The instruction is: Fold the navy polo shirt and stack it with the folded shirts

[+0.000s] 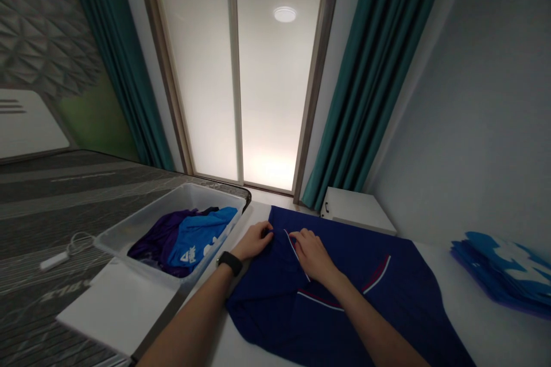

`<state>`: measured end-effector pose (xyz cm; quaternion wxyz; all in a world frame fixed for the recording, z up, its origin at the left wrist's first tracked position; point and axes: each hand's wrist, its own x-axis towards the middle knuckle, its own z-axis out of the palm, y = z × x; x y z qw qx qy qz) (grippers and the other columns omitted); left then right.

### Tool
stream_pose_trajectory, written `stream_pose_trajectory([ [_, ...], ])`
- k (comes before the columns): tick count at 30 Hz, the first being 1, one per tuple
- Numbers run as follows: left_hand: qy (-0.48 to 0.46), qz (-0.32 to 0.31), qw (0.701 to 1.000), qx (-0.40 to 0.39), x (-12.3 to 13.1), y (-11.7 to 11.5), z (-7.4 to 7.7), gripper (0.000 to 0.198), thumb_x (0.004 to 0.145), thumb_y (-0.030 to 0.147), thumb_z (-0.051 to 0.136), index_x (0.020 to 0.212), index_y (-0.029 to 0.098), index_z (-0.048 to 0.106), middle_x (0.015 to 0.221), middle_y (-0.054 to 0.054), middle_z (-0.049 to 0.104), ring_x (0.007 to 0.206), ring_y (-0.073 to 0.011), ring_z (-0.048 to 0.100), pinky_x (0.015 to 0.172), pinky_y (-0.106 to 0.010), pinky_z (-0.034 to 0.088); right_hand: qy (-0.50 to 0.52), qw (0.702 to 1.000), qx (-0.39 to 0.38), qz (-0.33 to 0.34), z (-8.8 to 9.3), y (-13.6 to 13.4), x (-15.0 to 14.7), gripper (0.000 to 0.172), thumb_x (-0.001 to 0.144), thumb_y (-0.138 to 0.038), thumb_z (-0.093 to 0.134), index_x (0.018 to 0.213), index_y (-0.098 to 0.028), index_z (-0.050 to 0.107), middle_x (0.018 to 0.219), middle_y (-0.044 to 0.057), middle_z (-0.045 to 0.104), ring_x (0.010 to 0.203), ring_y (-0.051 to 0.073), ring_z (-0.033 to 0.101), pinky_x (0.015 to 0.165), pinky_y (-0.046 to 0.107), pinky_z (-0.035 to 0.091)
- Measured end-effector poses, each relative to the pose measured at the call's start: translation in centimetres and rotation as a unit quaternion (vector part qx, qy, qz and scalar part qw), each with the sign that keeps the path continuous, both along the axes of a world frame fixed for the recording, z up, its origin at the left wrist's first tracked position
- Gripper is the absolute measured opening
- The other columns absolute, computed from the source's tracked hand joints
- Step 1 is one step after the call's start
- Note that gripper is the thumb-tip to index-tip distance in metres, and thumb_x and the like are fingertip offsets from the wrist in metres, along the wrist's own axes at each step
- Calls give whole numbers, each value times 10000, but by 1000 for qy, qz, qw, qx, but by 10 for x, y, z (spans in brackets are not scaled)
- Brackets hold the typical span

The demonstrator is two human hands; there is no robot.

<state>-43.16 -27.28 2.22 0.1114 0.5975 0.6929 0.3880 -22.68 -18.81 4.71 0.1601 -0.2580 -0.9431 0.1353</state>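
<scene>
A navy blue shirt (pixel 387 321) with white and dark red trim lies spread on a white surface in front of me. My left hand (pixel 255 239), a dark watch on its wrist, is closed on the shirt's far left edge. Just to its right, my right hand (pixel 310 253) has its fingers pinched on the cloth by a white-trimmed edge (pixel 297 255), part of which it hides. One portion of the shirt is folded over near the left hand. My right forearm crosses above the trim in the shirt's middle.
Left of the shirt stands a clear plastic bin (pixel 148 212) holding purple and blue clothes (pixel 202 235). A white flat board (pixel 116 304) and a white power strip (pixel 54 261) lie nearby. Folded blue clothes (pixel 503 269) are stacked at right. A white cabinet (pixel 359 209) stands beyond.
</scene>
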Motion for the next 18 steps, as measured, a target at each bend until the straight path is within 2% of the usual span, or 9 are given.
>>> stream_pose_trajectory([
  [3, -1, -2, 1000, 6, -2, -2, 2, 199, 803, 148, 440, 879, 189, 619, 849, -22, 658, 806, -179, 592, 781, -295, 461, -13, 999, -48, 22, 0, 22, -33, 388, 906, -99, 347, 1200, -225, 567, 1175, 74, 580, 1087, 203, 494, 875, 323, 346],
  [6, 0, -2, 1000, 12, -6, -4, 3, 327, 742, 54, 380, 910, 179, 630, 928, -41, 668, 917, -183, 605, 861, -299, 459, -30, 997, -68, 34, -5, 35, -64, 346, 856, -85, 397, 1085, -226, 614, 1167, 60, 600, 1073, 214, 498, 871, 349, 338],
  [9, 8, 3, 1000, 10, -10, -5, 2, 432, 688, 3, 371, 973, 170, 649, 963, -53, 659, 956, -180, 600, 888, -292, 453, -29, 996, -76, 36, -8, 38, -82, 174, 798, -135, 489, 881, -199, 629, 1037, 61, 628, 1016, 236, 505, 854, 369, 330],
  [11, 41, 16, 999, -11, -10, -4, 1, 451, 698, -4, 378, 997, 175, 666, 956, -53, 646, 944, -174, 603, 873, -278, 452, -20, 995, -88, 35, -8, 38, -85, 84, 770, -174, 533, 815, -194, 601, 902, 42, 626, 940, 224, 520, 829, 355, 336],
  [13, 98, 41, 993, -52, -10, -3, 2, 410, 736, 18, 399, 969, 191, 688, 940, -43, 635, 919, -167, 609, 848, -266, 450, -7, 993, -108, 40, -6, 38, -85, 94, 769, -192, 532, 848, -205, 582, 793, 1, 607, 824, 184, 538, 779, 314, 355],
  [15, 142, 71, 984, -87, -8, -3, 4, 337, 771, 60, 424, 905, 201, 699, 930, -39, 627, 902, -168, 609, 838, -275, 441, 8, 991, -129, 47, -5, 37, -82, 174, 801, -195, 487, 956, -218, 563, 737, -34, 589, 715, 148, 540, 705, 268, 371],
  [18, 166, 111, 975, -102, -7, -5, 6, 245, 805, 143, 458, 872, 199, 688, 957, -52, 614, 935, -202, 591, 862, -334, 413, 17, 987, -149, 51, -6, 32, -76, 313, 853, -225, 444, 1161, -223, 497, 765, -38, 611, 677, 139, 562, 639, 240, 392],
])
